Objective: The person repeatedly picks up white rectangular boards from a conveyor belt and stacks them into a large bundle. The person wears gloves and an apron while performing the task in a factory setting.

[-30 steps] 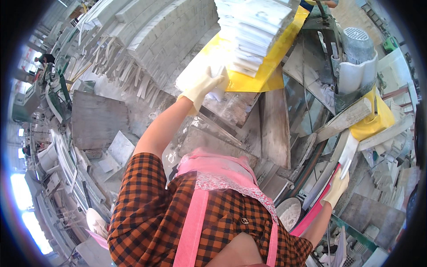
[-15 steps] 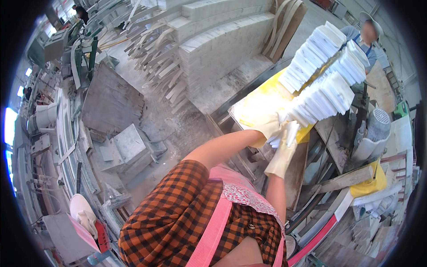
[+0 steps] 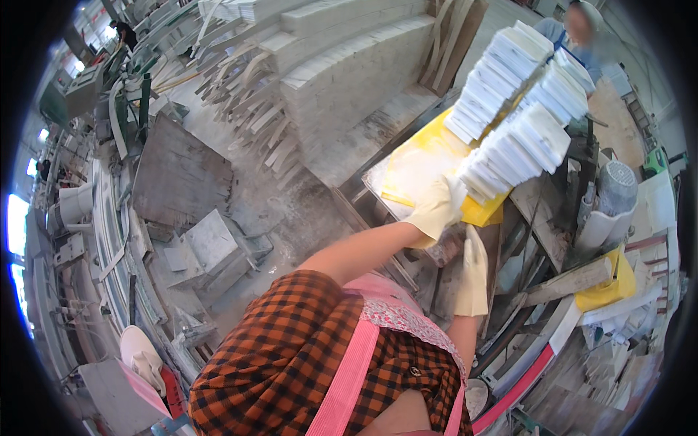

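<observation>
My left hand point(image 3: 435, 208), in a cream rubber glove, is closed on a white stone slab point(image 3: 457, 190) at the near end of a row of slabs. The fingers partly cover that slab. Similar thin white slabs point(image 3: 512, 156) stand on edge in tight rows. Yellow sheeting point(image 3: 414, 161), smeared with white, lies beneath them on a bench. My right hand point(image 3: 473, 272), gloved alike, is apart from the slabs, nearer to me. Its fingers are stretched out with nothing in them.
Large curved stone blocks point(image 3: 356, 65) and stacked strips point(image 3: 254, 109) stand beyond the bench. A person point(image 3: 574, 33) is behind the slabs. At right are a grey cylindrical machine part point(image 3: 618, 185) and yellow cloth point(image 3: 607, 282); a grey metal box point(image 3: 211, 240) sits on the floor at left.
The white slab that was between both hands is now against the row's near end, under my left hand. My right hand has let go and drawn back toward me.
</observation>
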`<state>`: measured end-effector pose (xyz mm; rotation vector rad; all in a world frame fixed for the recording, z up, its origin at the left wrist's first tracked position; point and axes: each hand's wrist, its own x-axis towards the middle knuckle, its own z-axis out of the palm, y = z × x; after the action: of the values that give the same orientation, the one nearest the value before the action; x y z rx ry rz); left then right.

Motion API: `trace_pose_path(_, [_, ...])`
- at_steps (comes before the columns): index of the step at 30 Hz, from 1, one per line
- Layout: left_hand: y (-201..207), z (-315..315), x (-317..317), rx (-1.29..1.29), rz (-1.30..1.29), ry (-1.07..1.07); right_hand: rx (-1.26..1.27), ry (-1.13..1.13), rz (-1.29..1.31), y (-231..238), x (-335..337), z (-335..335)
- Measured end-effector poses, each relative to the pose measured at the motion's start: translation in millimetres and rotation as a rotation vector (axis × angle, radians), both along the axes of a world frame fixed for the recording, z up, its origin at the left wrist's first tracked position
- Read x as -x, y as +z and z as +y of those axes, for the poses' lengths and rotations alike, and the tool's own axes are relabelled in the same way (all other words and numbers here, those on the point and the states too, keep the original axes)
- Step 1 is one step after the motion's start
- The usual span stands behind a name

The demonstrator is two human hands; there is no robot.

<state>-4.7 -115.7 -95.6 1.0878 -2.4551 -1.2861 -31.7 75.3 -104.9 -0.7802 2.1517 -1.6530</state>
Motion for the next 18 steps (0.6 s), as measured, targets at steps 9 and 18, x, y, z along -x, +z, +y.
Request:
trace_pose_path(9, [-28.3, -27.3, 6.5, 0.233, -0.255, -0.005, -0.163, -0.737, 0.174, -18.5, 61.8, 292.0])
trace_pose_path(18, [-19.0, -37.9, -16.3, 0.316, -0.108, 0.017, -0.862, -0.96, 0.633, -75.4, 178.6, 427.1])
